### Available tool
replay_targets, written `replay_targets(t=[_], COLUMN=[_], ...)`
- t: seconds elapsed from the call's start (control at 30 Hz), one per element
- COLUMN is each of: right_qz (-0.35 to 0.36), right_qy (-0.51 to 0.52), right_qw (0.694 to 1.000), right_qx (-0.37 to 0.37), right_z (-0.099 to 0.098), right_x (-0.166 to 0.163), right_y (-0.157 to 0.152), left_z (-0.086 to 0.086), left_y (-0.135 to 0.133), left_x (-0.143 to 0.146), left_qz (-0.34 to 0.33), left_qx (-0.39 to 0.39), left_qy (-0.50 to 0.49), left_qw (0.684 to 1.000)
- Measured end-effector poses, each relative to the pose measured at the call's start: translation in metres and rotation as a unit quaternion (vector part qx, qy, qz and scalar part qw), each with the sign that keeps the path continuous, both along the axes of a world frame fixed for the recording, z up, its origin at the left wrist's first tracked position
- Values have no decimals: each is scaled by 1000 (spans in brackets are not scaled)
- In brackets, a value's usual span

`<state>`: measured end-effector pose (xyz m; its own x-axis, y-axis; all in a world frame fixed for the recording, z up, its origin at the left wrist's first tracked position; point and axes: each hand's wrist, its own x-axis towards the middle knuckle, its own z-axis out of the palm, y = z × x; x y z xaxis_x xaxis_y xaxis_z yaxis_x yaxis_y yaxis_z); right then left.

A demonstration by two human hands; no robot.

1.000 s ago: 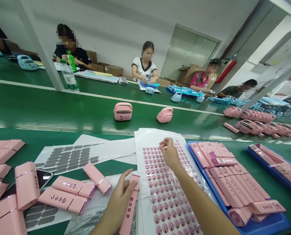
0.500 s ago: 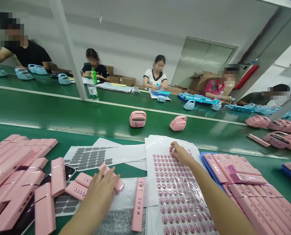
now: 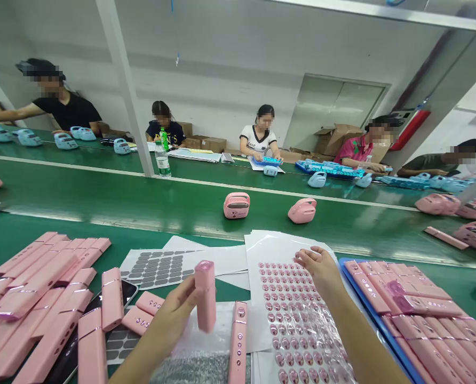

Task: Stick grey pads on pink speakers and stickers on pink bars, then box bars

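Note:
My left hand (image 3: 177,304) grips a pink rectangular handset (image 3: 206,298), held upright with one end facing up. Between the thumb and fingertips of my right hand (image 3: 317,262) is a small oval sticker (image 3: 298,255), just above a sheet of stickers (image 3: 278,298) printed in rows of pink ovals. Clear film covers the sheet's lower right. A second pink handset (image 3: 238,341) with a column of buttons lies face up between my hands. Two shorter pink pieces (image 3: 142,314) with silvery buttons rest near my left wrist.
Pink handsets (image 3: 41,288) are piled at left, partly over a dark phone (image 3: 128,290). A blue tray (image 3: 352,285) of handsets stands at right. Grey oval stickers (image 3: 158,266) lie behind my left hand. Pink handled cases (image 3: 237,206) sit on the green belt; several people work across it.
My left hand has picked up the handset that lay under it and turned it upright. My right hand has lifted off the sticker sheet with a small sticker in its fingertips.

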<state>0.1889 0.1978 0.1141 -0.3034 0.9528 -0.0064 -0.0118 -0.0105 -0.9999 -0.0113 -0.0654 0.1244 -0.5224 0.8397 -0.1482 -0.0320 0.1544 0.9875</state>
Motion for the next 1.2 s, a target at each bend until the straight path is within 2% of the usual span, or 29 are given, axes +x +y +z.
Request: replay_targets(t=[0.03, 0.07, 0.1, 0.13, 0.2, 0.3, 0.4, 0.53, 0.73, 0.87, 1.1, 1.2], right_qz=[9, 24, 46, 77, 121, 138, 126, 105, 113, 132, 163, 173], right_qy=[12, 16, 13, 16, 39, 58, 63, 17, -3, -37, -156, -188], right_qw=[1000, 999, 998, 996, 990, 986, 986, 990, 989, 989, 974, 966], right_qx=[-8, -18, -28, -38, -57, -74, -85, -94, -91, -62, 31, 40], right_z=[7, 14, 21, 27, 36, 42, 42, 41, 41, 41, 49, 49], right_x=[-1, -2, -3, -4, -7, -12, -14, -15, -17, -15, -9, -8], right_y=[-21, -45, -70, -93, -135, -171, -183, -189, -192, -189, -185, -183], left_z=[2, 2, 2, 0, -7, -23, -35, -39, -30, -24, -19, -18], left_y=[-1, -1, -1, 0, 3, 4, 3, 1, -1, -2, -2, -2], left_x=[10, 22, 33, 45, 65, 85, 95, 102, 104, 103, 103, 104], left_qz=[27, 47, 56, 57, 21, -77, -118, -108, -92, -66, -77, -72], left_qx=[40, 64, 68, 63, 46, 6, -27, -32, -56, -78, -70, -74], left_qy=[-173, -313, -404, -459, -502, -527, -526, -495, -479, -469, -458, -462], left_qw=[984, 947, 911, 884, 864, 846, 842, 861, 871, 877, 883, 881])
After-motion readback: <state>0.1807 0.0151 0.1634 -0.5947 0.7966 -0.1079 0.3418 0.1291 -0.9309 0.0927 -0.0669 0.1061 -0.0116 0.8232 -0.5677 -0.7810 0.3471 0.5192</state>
